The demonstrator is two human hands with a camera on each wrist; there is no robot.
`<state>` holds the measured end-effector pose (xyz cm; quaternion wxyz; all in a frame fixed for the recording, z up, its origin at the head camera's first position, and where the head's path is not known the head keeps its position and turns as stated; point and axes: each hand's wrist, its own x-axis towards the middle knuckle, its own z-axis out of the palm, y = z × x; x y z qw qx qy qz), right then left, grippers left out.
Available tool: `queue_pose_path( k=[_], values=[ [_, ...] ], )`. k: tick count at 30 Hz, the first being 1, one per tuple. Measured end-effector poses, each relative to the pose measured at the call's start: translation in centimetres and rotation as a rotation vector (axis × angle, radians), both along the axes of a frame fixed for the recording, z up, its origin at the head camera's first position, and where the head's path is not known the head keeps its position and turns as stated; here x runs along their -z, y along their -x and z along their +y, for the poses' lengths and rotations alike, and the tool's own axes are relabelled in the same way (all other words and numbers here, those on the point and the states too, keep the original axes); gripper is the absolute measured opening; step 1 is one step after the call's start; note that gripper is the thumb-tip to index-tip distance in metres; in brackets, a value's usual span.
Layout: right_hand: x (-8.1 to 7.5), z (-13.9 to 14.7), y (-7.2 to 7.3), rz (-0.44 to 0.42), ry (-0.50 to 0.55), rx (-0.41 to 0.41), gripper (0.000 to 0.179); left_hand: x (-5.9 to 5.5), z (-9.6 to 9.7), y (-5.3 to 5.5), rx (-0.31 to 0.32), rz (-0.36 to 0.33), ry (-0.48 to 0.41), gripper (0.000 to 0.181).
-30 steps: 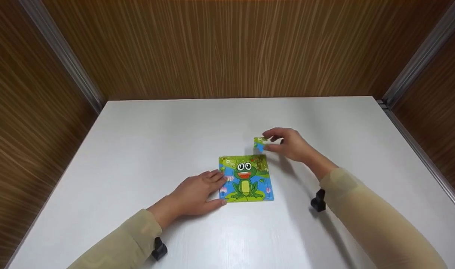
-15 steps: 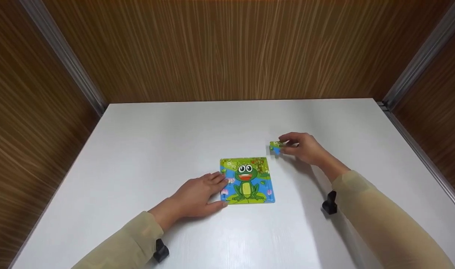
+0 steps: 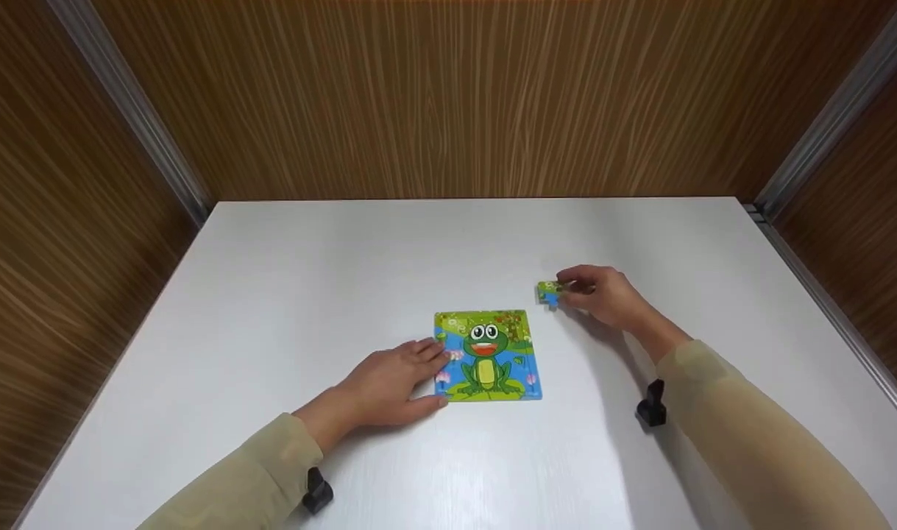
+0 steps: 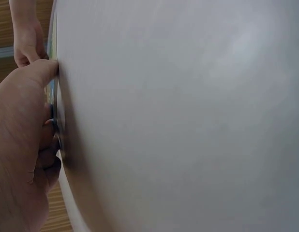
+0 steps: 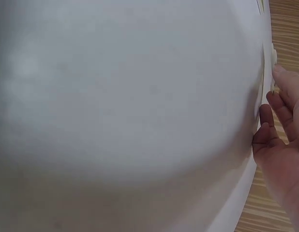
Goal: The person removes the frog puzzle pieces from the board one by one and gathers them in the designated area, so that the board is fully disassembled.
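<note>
A square frog jigsaw puzzle (image 3: 486, 368), green and blue, lies flat near the middle of the white table in the head view. My left hand (image 3: 389, 384) rests on its left edge, thumb at the near corner and fingers fairly straight. Beyond the puzzle's far right corner, my right hand (image 3: 603, 294) pinches a small green-and-blue puzzle piece (image 3: 549, 292) between thumb and fingertips. That piece looks slightly raised off the table, apart from the puzzle. In the right wrist view the puzzle piece (image 5: 274, 55) shows only edge-on at the fingertips.
The white table (image 3: 330, 272) runs back to a brown wood-grain panel (image 3: 448, 96). Similar side panels stand left and right with metal corner strips (image 3: 128, 103). A black clip-like device (image 3: 317, 491) sits under the left wrist, another black device (image 3: 651, 405) under the right.
My right hand has carried the puzzle piece to the right, away from the puzzle's far edge, and slightly nearer me. My left hand has stayed on the puzzle.
</note>
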<state>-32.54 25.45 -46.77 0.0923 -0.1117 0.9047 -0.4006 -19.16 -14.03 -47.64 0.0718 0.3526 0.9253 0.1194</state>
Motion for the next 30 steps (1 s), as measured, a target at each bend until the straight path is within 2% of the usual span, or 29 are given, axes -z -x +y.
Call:
queue_pose_path(
  k=[8, 17, 23, 30],
  values=[
    [0.4, -0.4, 0.0, 0.038, -0.007, 0.003, 0.042, -0.2, 0.0, -0.1, 0.000, -0.013, 0.005, 0.074],
    [0.3, -0.3, -0.3, 0.021, -0.008, 0.022, 0.047, -0.3, 0.0, -0.1, 0.010, 0.003, 0.010, 0.074],
    [-0.9, -0.7, -0.6, 0.077, 0.001, -0.010, 0.044, -0.3, 0.0, -0.1, 0.022, 0.009, -0.003, 0.073],
    [-2.6, -2.8, -1.2, 0.094, 0.027, -0.080, 0.044, -0.4, 0.0, 0.0, 0.024, 0.016, 0.016, 0.074]
  ],
)
